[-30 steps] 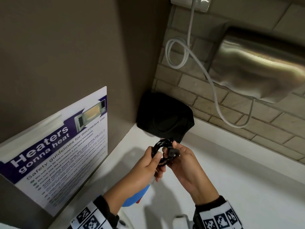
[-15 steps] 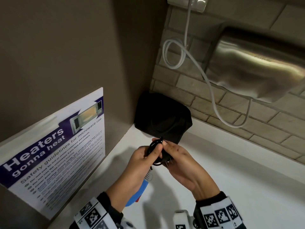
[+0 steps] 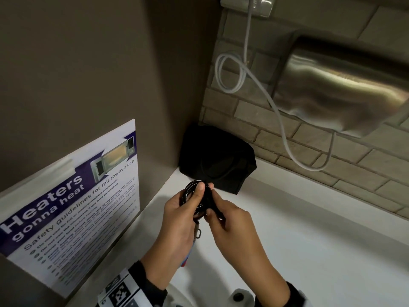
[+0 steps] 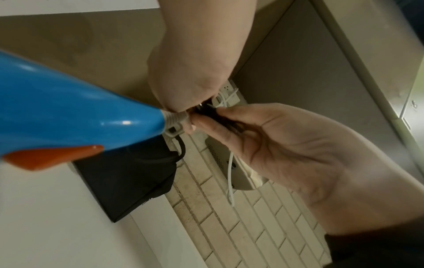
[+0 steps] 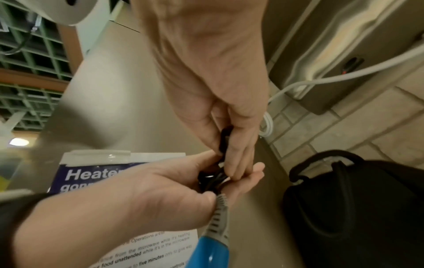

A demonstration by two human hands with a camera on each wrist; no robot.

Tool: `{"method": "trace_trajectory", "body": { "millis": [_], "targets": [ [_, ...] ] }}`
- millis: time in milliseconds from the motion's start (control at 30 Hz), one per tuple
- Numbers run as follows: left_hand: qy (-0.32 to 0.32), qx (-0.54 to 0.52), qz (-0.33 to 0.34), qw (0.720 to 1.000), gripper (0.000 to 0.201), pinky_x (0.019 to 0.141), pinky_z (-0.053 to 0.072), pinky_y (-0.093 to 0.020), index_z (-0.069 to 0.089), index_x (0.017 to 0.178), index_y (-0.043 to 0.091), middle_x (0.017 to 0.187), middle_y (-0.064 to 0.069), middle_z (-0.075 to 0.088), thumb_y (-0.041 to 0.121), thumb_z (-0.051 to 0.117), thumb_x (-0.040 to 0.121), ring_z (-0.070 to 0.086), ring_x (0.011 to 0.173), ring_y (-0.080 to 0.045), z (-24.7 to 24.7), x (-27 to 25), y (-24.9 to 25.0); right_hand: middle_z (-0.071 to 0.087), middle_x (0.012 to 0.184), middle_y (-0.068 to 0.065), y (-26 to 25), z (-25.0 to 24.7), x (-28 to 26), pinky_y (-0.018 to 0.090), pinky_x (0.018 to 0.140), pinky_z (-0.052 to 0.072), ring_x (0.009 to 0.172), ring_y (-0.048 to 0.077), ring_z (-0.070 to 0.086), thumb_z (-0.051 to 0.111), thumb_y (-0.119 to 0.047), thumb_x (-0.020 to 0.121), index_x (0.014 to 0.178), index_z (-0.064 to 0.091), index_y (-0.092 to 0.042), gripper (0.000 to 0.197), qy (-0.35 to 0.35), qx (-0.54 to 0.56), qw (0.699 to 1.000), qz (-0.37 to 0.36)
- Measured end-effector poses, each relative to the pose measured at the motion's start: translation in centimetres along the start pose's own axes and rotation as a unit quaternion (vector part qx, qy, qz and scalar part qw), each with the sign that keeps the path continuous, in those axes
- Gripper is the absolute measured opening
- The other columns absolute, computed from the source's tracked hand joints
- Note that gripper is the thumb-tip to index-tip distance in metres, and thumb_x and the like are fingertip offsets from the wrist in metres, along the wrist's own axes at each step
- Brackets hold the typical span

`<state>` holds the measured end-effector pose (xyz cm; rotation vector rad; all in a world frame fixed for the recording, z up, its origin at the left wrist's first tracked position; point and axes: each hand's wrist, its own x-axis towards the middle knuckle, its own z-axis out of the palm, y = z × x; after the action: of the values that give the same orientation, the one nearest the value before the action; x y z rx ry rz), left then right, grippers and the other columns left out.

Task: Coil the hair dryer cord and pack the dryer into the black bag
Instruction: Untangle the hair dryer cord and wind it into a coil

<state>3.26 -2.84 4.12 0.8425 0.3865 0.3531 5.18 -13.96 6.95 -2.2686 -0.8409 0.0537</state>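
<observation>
Above the white counter my left hand grips a small black coil of cord, thumb laid over it. The blue hair dryer, with an orange switch, hangs below that hand from its grey strain relief. My right hand pinches the black plug end against the coil. The black bag stands in the corner just behind both hands, its mouth hidden from view.
A microwave safety poster leans on the left wall. A steel hand dryer hangs on the brick wall at the right. Its white cable loops down from a socket. A white fitting shows at the bottom edge.
Both hands have moved slightly toward the bag. The plug, which stuck out to the right a second ago, is now turned in against the coil under my right fingers.
</observation>
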Motion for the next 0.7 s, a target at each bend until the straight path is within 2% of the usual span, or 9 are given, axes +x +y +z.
{"method": "trace_trajectory", "body": {
  "millis": [67, 133, 267, 333, 400, 433, 533, 600, 700],
  "targets": [
    [0.003, -0.010, 0.011, 1.000, 0.020, 0.074, 0.057, -0.026, 0.073, 0.093, 0.007, 0.096, -0.012, 0.076, 0.021, 0.067, 0.080, 0.071, 0.095, -0.023, 0.1, 0.1, 0.5, 0.066, 0.080, -0.001, -0.6, -0.1, -0.7, 0.024, 0.064, 0.048, 0.068, 0.012, 0.057, 0.049, -0.019, 0.095, 0.130, 0.052, -0.033, 0.038, 0.033, -0.010, 0.999, -0.014],
    [0.009, -0.020, 0.016, 1.000, 0.024, 0.070, 0.059, -0.025, 0.072, 0.093, 0.003, 0.092, -0.012, 0.076, 0.019, 0.071, 0.075, 0.072, 0.091, -0.022, 0.4, 0.3, 1.2, 0.069, 0.079, -0.003, -1.0, 0.1, -1.3, 0.032, 0.068, 0.052, 0.073, 0.013, 0.064, 0.051, -0.020, 0.094, 0.118, 0.060, -0.033, 0.029, 0.054, 0.013, 0.998, -0.013],
    [0.033, -0.083, -0.005, 0.996, 0.027, 0.064, 0.058, -0.026, 0.067, 0.088, -0.002, 0.083, -0.013, 0.075, 0.013, 0.078, 0.068, 0.074, 0.080, -0.022, 1.2, 0.8, 1.8, 0.071, 0.079, -0.013, -1.7, 0.9, -2.7, 0.019, 0.065, 0.052, 0.074, 0.005, 0.067, 0.055, -0.026, 0.092, 0.111, 0.062, -0.034, 0.022, 0.085, 0.054, 0.995, 0.003],
    [0.024, -0.077, -0.010, 0.997, 0.023, 0.064, 0.057, -0.024, 0.068, 0.088, 0.002, 0.081, -0.012, 0.076, 0.012, 0.079, 0.071, 0.074, 0.082, -0.022, 1.6, 0.8, 1.9, 0.072, 0.079, -0.014, -1.9, 1.2, -3.5, 0.022, 0.066, 0.054, 0.072, 0.004, 0.068, 0.054, -0.031, 0.090, 0.109, 0.061, -0.036, 0.021, 0.085, 0.090, 0.992, 0.010],
    [-0.007, -0.051, -0.019, 0.998, 0.026, 0.068, 0.057, -0.022, 0.069, 0.093, 0.002, 0.087, -0.013, 0.076, 0.015, 0.078, 0.072, 0.073, 0.088, -0.022, 1.5, 0.8, 2.0, 0.072, 0.079, -0.013, -1.8, 1.0, -3.9, 0.031, 0.070, 0.057, 0.073, 0.010, 0.070, 0.054, -0.029, 0.088, 0.101, 0.061, -0.040, 0.018, 0.072, 0.149, 0.986, 0.027],
    [-0.033, -0.028, -0.027, 0.999, 0.032, 0.075, 0.057, -0.024, 0.070, 0.095, 0.001, 0.092, -0.014, 0.076, 0.019, 0.078, 0.071, 0.072, 0.093, -0.023, 1.2, 1.0, 2.1, 0.073, 0.079, -0.011, -1.6, 0.7, -3.9, 0.034, 0.072, 0.058, 0.073, 0.013, 0.071, 0.056, -0.026, 0.089, 0.097, 0.062, -0.038, 0.017, 0.063, 0.183, 0.980, 0.041],
    [-0.141, 0.140, -0.013, 0.980, 0.044, 0.097, 0.049, -0.039, 0.070, 0.103, 0.007, 0.108, -0.010, 0.073, 0.040, 0.070, 0.074, 0.067, 0.107, -0.027, 0.2, 1.5, 3.4, 0.075, 0.082, 0.003, -0.9, -0.6, -3.4, 0.030, 0.073, 0.057, 0.076, 0.019, 0.072, 0.056, -0.006, 0.093, 0.096, 0.064, -0.023, 0.019, 0.040, 0.303, 0.946, 0.105],
    [-0.203, 0.190, -0.037, 0.960, 0.047, 0.101, 0.046, -0.045, 0.068, 0.109, 0.010, 0.115, -0.009, 0.070, 0.046, 0.058, 0.081, 0.066, 0.109, -0.028, -0.4, 1.6, 4.2, 0.075, 0.084, 0.009, -0.5, -1.5, -2.9, 0.028, 0.071, 0.056, 0.077, 0.023, 0.072, 0.052, 0.000, 0.093, 0.100, 0.064, -0.012, 0.019, 0.035, 0.364, 0.919, 0.144],
    [-0.243, 0.183, -0.088, 0.948, 0.055, 0.098, 0.048, -0.046, 0.062, 0.117, 0.004, 0.119, -0.010, 0.068, 0.046, 0.047, 0.086, 0.068, 0.102, -0.027, -0.5, 1.4, 5.0, 0.075, 0.087, 0.009, -0.2, -2.2, -2.2, 0.027, 0.071, 0.057, 0.081, 0.023, 0.071, 0.047, 0.000, 0.095, 0.102, 0.065, -0.010, 0.021, 0.033, 0.391, 0.906, 0.160]
  ]
}}
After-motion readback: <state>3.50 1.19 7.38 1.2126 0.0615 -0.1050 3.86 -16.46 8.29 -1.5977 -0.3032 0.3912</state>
